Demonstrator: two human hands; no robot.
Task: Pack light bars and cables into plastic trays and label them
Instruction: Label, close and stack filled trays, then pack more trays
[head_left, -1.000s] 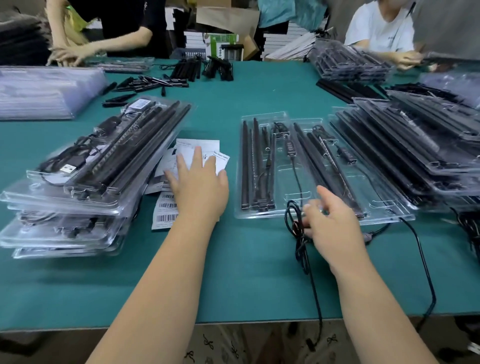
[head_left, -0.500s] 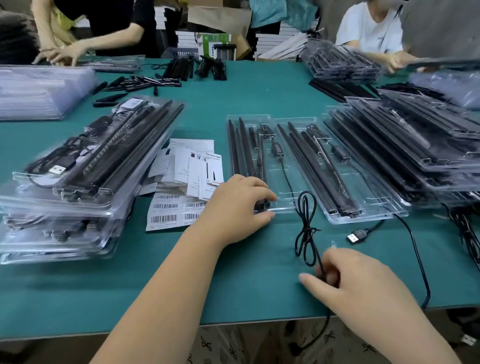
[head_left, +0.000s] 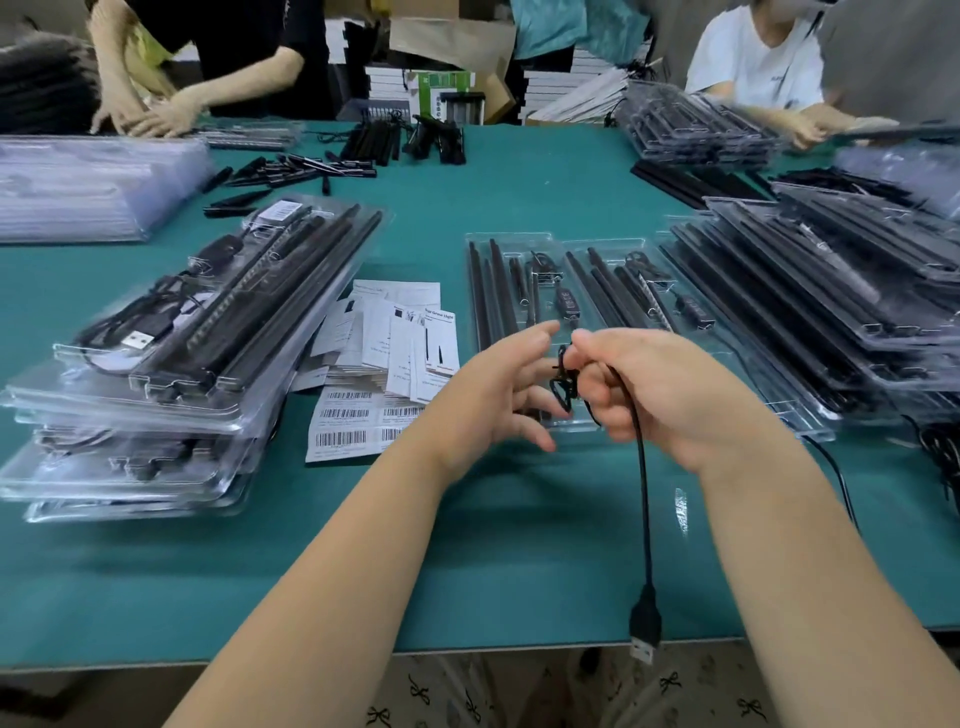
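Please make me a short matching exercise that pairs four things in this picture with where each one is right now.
Things:
1. USB plug
2. Stack of filled trays
3. Barcode labels
4. Coiled black cable

Places:
A. Flat on the green table, beside the paper cards
B. Between the left hand and right hand
C. Hanging over the near table edge
D. At the table's left side

Pairs: 1-C, 2-D, 3-A, 4-B
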